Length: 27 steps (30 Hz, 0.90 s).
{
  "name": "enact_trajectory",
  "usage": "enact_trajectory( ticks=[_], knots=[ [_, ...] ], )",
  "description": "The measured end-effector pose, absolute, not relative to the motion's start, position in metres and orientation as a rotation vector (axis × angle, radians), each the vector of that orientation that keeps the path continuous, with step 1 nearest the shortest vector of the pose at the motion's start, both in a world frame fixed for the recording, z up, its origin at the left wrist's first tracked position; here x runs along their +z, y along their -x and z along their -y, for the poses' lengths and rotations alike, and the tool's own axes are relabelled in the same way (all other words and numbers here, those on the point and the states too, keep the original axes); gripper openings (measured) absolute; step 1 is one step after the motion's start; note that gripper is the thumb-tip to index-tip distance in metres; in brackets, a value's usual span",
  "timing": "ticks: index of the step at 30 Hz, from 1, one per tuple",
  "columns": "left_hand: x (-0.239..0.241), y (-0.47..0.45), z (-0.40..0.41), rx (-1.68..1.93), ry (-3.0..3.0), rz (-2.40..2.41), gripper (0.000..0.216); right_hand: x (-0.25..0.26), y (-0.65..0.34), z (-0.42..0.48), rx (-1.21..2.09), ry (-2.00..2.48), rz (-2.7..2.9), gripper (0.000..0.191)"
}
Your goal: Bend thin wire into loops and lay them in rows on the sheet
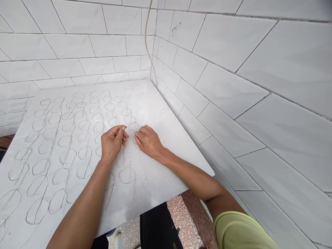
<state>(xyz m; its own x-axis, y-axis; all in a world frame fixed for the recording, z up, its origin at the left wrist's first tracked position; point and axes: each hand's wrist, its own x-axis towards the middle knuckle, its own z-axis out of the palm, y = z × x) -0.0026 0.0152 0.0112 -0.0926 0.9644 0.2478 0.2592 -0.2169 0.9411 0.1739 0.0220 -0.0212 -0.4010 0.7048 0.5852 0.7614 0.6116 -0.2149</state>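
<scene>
My left hand (113, 141) is closed, thumb and forefinger pinched together on a thin dark strand (133, 126) by a string of small loops. Just right of it, my right hand (149, 141) pinches the same string, its fingertips beside a loop partly hidden by them. Below my hands the string carries on through a larger loop (127, 175) and a loose tail. Whether the strand is wire or thread I cannot tell. Several similar looped strings (67, 156) lie in rows to the left; my left forearm hides part of them.
The strings lie on a white board or tabletop (168, 173) set into a corner of white tiled walls (223, 86). A pale cable (146, 41) hangs down the corner. Below the near edge are a speckled floor (181, 218) and dark-clothed legs (158, 228).
</scene>
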Motion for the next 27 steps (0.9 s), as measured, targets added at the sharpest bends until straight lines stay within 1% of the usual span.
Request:
enact_trajectory(
  ticks=[5, 12, 16, 19, 21, 25, 27],
  knots=[
    [0.009, 0.004, -0.017, 1.363, -1.515, -1.35, 0.023, -0.017, -0.173, -0.019, -0.087, 1.088, 2.278, 0.033],
    [0.006, 0.003, -0.017, 1.381, -1.536, -1.334, 0.023, -0.018, -0.175, -0.022, -0.247, 0.996, 2.448, 0.04],
    [0.005, 0.001, -0.017, 1.391, -1.521, -1.33, 0.024, -0.016, -0.178, -0.025, -0.216, 0.959, 2.492, 0.042],
    [0.006, 0.001, -0.017, 1.414, -1.478, -1.319, 0.025, -0.011, -0.183, -0.026, -0.133, 0.929, 2.402, 0.031],
    [0.008, 0.002, -0.017, 1.43, -1.456, -1.314, 0.025, -0.005, -0.19, -0.028, -0.051, 0.942, 2.219, 0.024],
    [0.013, 0.005, -0.016, 1.438, -1.425, -1.318, 0.027, 0.004, -0.205, -0.034, 0.164, 1.133, 1.794, 0.027],
    [0.015, 0.007, -0.017, 1.436, -1.411, -1.306, 0.028, 0.005, -0.209, -0.038, 0.383, 1.208, 1.692, 0.028]
  ],
)
